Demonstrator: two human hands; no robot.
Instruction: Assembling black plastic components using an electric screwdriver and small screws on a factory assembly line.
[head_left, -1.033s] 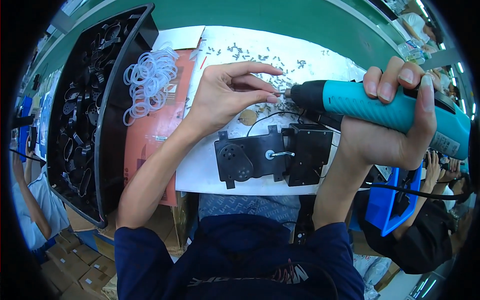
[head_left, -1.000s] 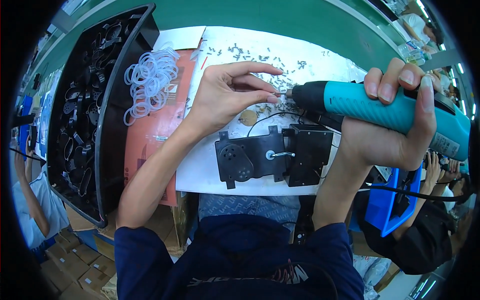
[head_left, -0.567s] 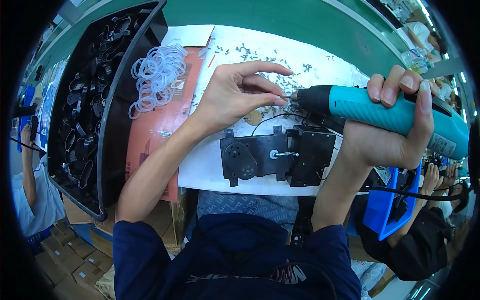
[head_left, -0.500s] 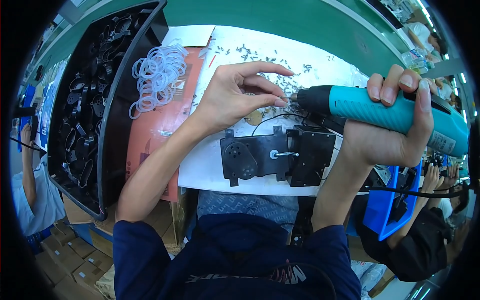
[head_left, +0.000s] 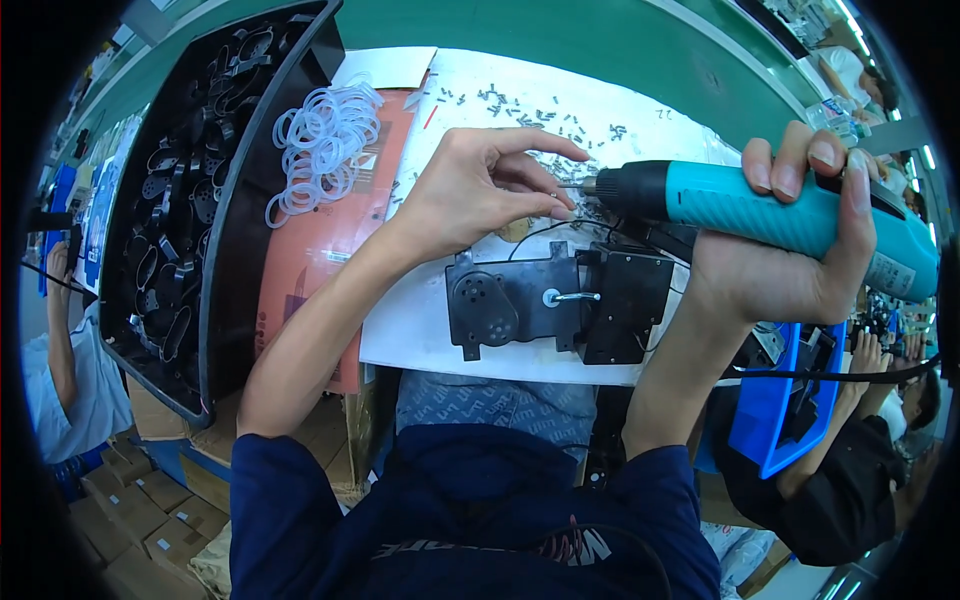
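Observation:
My right hand is wrapped round a teal electric screwdriver with a black nose, held level above the table, its bit pointing left. At the bit's tip is my left hand, thumb and fingers drawn together in a pinch; whatever sits between them is too small to name. Below both hands a black fixture with a round perforated pad and a metal toggle lever rests on the white table. Beyond my left hand, many small dark screw-like pieces lie scattered.
A long black bin of black strap-like parts stands at the left. Next to it, clear rings are heaped on an orange-pink sheet. At the right is a blue holder near a black cable. Co-workers sit on both sides.
The screwdriver and my right hand have shifted slightly right, and the bit shows more beside my left fingertips. My left hand stays pinched in nearly the same place.

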